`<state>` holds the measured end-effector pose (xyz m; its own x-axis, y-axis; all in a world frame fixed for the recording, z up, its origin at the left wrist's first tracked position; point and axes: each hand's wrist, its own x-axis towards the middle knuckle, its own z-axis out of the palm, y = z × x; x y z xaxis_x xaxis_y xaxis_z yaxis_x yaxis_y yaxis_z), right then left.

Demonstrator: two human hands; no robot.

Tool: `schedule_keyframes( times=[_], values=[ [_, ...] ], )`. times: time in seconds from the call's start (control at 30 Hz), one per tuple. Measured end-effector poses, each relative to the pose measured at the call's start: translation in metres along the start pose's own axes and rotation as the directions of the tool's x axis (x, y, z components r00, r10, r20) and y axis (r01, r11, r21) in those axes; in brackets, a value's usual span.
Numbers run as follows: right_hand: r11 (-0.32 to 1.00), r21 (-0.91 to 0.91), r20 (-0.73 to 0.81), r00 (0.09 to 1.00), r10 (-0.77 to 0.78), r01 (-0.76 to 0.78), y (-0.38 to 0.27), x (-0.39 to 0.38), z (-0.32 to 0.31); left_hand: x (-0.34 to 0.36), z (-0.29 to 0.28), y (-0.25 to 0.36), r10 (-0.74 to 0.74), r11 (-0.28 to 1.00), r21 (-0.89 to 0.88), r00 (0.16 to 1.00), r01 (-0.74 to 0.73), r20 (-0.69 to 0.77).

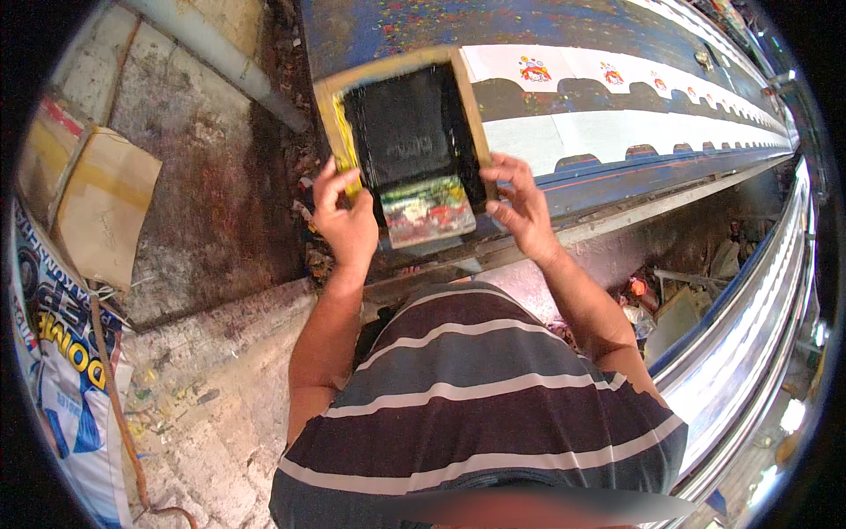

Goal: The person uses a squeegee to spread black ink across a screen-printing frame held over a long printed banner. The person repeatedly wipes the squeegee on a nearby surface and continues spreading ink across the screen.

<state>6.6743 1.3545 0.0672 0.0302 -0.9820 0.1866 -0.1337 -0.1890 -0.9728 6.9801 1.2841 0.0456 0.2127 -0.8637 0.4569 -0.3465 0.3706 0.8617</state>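
Observation:
A wooden-framed printing screen with a dark mesh lies on a long blue printing table. My left hand grips the frame's left near corner. My right hand holds its right near edge. Between my hands, a paint-smeared block rests inside the frame's near end. A white cloth strip with small coloured prints runs along the table to the right of the screen.
A grey pipe runs along the stained floor at the left. A cardboard box and a printed sack lie at the far left. A metal rail curves along the right, with clutter under the table.

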Motion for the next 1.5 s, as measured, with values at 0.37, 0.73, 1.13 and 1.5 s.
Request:
schedule_keyframes(
  times=[0.37,0.73,1.13,1.5],
  values=[
    [0.974,-0.030,0.049,0.973,0.225,-0.224,0.038,-0.047,0.010,-0.074,-0.001,-0.057,-0.145,0.989,0.015,0.989,0.145,0.014],
    [0.972,-0.004,0.004,0.972,0.234,-0.234,0.039,-0.051,0.012,-0.079,0.001,-0.050,-0.085,0.994,0.069,0.996,0.085,0.004],
    [0.964,0.011,-0.031,0.964,0.266,-0.265,0.041,-0.054,0.012,-0.082,0.010,-0.054,-0.156,0.988,0.016,0.988,0.156,0.002],
    [0.968,-0.239,-0.128,0.991,0.042,-0.072,0.036,-0.050,0.030,-0.079,0.010,-0.062,-0.197,0.980,0.029,0.980,0.197,0.029]
  ],
)
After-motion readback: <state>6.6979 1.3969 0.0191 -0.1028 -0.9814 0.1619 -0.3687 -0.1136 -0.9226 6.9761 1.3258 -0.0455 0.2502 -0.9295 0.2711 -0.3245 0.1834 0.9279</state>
